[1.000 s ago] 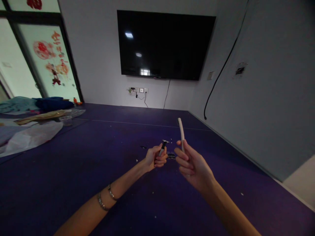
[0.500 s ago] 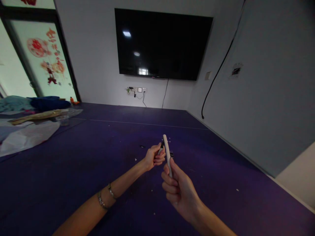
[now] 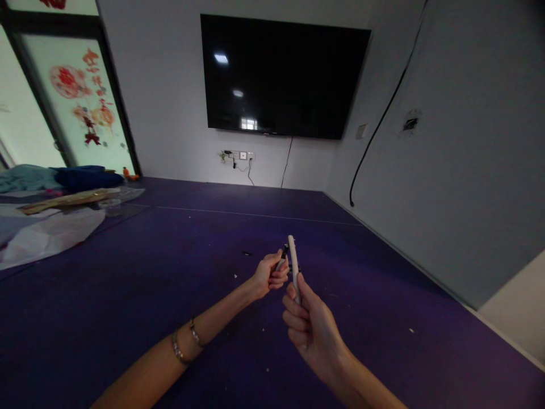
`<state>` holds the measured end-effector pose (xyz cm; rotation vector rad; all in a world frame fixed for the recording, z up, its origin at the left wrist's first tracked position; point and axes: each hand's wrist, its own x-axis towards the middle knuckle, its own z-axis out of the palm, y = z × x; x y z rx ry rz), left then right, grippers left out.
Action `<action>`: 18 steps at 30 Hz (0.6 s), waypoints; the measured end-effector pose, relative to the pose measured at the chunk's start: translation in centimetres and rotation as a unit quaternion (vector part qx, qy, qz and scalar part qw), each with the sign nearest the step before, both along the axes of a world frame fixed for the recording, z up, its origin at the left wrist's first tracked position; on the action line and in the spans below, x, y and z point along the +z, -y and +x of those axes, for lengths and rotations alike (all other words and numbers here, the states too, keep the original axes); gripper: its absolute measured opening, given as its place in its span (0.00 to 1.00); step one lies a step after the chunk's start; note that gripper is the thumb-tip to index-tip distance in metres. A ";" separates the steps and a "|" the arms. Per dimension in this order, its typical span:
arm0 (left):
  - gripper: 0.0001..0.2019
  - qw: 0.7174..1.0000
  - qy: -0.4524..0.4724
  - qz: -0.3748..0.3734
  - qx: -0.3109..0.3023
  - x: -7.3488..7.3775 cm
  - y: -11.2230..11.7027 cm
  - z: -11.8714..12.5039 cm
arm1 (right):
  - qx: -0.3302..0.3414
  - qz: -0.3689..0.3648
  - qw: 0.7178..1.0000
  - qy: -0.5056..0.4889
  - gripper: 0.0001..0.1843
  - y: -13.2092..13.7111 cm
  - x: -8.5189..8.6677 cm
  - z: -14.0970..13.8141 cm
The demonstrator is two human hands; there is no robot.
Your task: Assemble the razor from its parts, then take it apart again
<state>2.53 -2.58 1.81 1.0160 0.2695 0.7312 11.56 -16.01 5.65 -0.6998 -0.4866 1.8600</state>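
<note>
My left hand (image 3: 271,274) is closed around a small grey tool with a black end (image 3: 283,258). Its exact kind is too small to make out. In my closed right hand (image 3: 313,332) is a slim white stick (image 3: 293,255), slightly bent and pointing up and away. The black end is close beside the stick's upper part; whether they touch I cannot tell. A small dark thing shows just behind the stick, partly hidden. Both hands are above a dark purple surface (image 3: 204,352).
A small black piece (image 3: 246,253) and several white scraps lie on the surface. At the left are a white plastic sheet (image 3: 55,241), a clear cup (image 3: 112,207) and blue cloth (image 3: 89,178). A television (image 3: 285,79) hangs on the wall; a black cable (image 3: 378,122) dangles at the right.
Both hands, with the grey tool and the white stick, have shifted slightly to the right in view. The stick stands a little more upright. Both grips are unchanged.
</note>
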 end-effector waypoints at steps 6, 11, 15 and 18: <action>0.22 0.999 0.007 -0.048 0.023 0.1 0.1 0.0 | -0.010 -0.019 1.000 0.012 0.23 0.5 -0.7 -0.8; 0.20 0.999 0.022 -0.026 0.013 0.3 0.5 0.1 | -0.046 0.015 0.999 0.003 0.25 -0.3 0.0 -0.6; 0.22 0.998 0.002 -0.046 0.033 0.4 0.6 0.1 | -0.039 0.004 0.999 0.019 0.25 0.0 -0.5 -1.2; 0.23 0.998 0.005 -0.055 0.038 0.5 0.5 0.1 | -0.027 -0.007 0.999 0.029 0.24 0.5 -0.7 -1.4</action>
